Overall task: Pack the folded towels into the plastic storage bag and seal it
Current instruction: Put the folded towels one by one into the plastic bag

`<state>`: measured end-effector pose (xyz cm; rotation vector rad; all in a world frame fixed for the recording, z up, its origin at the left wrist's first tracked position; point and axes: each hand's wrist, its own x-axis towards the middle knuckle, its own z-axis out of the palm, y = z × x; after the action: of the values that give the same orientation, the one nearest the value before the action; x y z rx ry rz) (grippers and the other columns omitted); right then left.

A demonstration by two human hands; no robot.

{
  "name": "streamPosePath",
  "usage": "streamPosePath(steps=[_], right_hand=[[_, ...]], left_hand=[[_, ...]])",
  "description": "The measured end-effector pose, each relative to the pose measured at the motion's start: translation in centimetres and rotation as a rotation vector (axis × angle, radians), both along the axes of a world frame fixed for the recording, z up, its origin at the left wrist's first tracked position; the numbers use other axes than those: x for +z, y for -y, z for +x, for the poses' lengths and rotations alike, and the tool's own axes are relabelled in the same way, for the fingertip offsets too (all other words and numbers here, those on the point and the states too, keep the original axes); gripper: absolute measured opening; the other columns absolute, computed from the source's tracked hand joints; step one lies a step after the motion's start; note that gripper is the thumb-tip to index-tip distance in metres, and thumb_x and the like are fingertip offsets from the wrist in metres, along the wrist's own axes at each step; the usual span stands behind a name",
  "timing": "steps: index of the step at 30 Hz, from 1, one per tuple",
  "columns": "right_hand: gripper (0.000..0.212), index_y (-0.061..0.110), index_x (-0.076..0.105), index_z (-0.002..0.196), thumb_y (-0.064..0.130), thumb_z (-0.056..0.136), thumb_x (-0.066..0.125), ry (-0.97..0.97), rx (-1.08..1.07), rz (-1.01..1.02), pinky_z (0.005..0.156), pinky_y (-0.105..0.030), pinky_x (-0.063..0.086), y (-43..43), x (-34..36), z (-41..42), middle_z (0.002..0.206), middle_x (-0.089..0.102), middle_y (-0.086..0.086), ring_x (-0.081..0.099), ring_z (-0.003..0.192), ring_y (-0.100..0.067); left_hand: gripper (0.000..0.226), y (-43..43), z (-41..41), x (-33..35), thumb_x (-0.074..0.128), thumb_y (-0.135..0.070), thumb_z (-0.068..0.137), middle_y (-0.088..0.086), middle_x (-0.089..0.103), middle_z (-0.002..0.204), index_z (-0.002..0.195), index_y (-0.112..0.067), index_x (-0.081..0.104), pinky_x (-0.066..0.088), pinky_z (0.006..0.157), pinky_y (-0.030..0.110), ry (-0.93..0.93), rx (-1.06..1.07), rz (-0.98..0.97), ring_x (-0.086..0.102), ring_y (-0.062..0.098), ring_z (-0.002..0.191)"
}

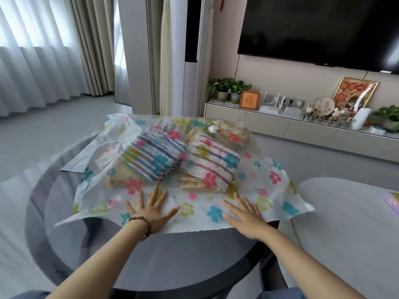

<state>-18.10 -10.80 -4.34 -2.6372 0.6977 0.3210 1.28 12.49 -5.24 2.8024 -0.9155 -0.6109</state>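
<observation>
A translucent plastic storage bag [265,188] printed with coloured flowers lies flat on a round dark glass table [71,251]. Inside it sit folded towels: a blue-striped one [153,158] on the left, a red-and-purple-striped one [213,167] on the right, and yellowish ones under and behind them. A white valve cap [213,128] sticks up at the bag's far side. My left hand [149,210], with a bead bracelet on its wrist, rests flat with spread fingers on the bag's near edge. My right hand [244,216] lies flat beside it on the same edge.
A pale round table [345,223] stands close on the right with a printed sheet [391,200] at its edge. Beyond are a low TV cabinet [280,126] with plants and ornaments, a wall TV [319,29], and curtains [43,50] at the left.
</observation>
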Motion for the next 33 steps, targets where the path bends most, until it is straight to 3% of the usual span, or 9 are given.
streamPosePath(steps=[12,17,21,23,26,28,30,33], right_hand=[[0.066,0.051,-0.002,0.147,0.071,0.088,0.018,-0.016,0.081,-0.078,0.115,-0.044,-0.016,-7.6,-0.7,6.7,0.16,-0.02,0.001,-0.024,0.146,-0.026],[0.065,0.046,-0.001,0.149,0.068,0.09,0.018,-0.04,0.101,-0.044,0.116,-0.047,-0.016,-9.8,0.0,8.3,0.16,-0.02,0.001,-0.023,0.146,-0.028],[0.055,0.033,0.02,0.151,0.048,0.099,0.03,0.025,0.096,0.088,0.119,-0.036,-0.001,-8.5,2.2,6.1,0.163,0.0,0.001,-0.003,0.15,-0.021],[0.045,0.026,0.039,0.144,0.034,0.1,0.038,0.159,0.025,0.193,0.117,-0.031,0.013,-6.8,3.4,4.0,0.16,0.022,0.0,0.018,0.147,-0.018],[0.032,0.018,0.059,0.127,0.019,0.097,0.049,0.427,-0.102,0.092,0.113,-0.031,0.027,-2.9,5.0,0.4,0.144,0.047,-0.002,0.039,0.135,-0.019],[0.027,0.015,0.062,0.118,0.014,0.093,0.055,0.627,-0.296,0.055,0.104,-0.027,0.035,0.2,5.5,-2.0,0.131,0.056,-0.004,0.048,0.126,-0.02],[0.023,0.01,0.061,0.114,0.014,0.091,0.057,0.786,-0.603,0.149,0.091,-0.03,0.042,3.2,5.6,-4.1,0.122,0.061,-0.01,0.057,0.112,-0.024],[0.017,0.008,0.058,0.104,0.021,0.094,0.055,0.718,-0.873,0.405,0.065,-0.029,0.044,6.2,4.8,-6.1,0.106,0.065,-0.015,0.062,0.08,-0.027]], left_hand=[[0.082,-5.6,8.6,-0.3,0.008,-0.087,0.068,-0.024,-0.017,0.152,0.14,-0.052,-0.007,-0.008,0.108,0.066,0.024,0.133,0.026,-0.015,0.027,0.144],[0.075,-5.4,10.0,1.2,0.011,-0.068,0.087,-0.002,-0.003,0.159,0.148,-0.026,0.006,-0.01,0.114,0.052,-0.055,0.138,-0.005,-0.01,0.016,0.145],[0.083,-2.0,6.4,3.6,0.02,-0.07,0.085,0.011,0.022,0.155,0.146,-0.013,0.022,0.017,0.114,0.048,-0.059,0.251,-0.13,0.023,0.029,0.141],[0.076,0.4,2.6,4.4,0.024,-0.066,0.087,0.01,0.031,0.152,0.145,-0.017,0.022,0.025,0.111,0.048,0.02,0.154,-0.221,0.033,0.03,0.136],[0.061,4.4,-3.8,5.3,0.033,-0.053,0.093,0.011,0.043,0.145,0.14,-0.016,0.033,0.032,0.106,0.041,0.055,-0.011,-0.484,0.041,0.027,0.13],[0.053,7.0,-7.9,5.8,0.038,-0.049,0.093,0.008,0.052,0.136,0.133,-0.015,0.043,0.039,0.101,0.037,-0.065,-0.048,-0.694,0.048,0.025,0.123],[0.043,9.2,-11.5,6.1,0.04,-0.046,0.094,0.004,0.061,0.123,0.121,-0.016,0.054,0.046,0.089,0.031,-0.208,-0.043,-0.841,0.057,0.019,0.111],[0.035,11.7,-15.4,6.2,0.038,-0.038,0.097,0.002,0.068,0.091,0.092,-0.014,0.063,0.046,0.061,0.019,-0.54,0.025,-0.96,0.062,0.015,0.076]])
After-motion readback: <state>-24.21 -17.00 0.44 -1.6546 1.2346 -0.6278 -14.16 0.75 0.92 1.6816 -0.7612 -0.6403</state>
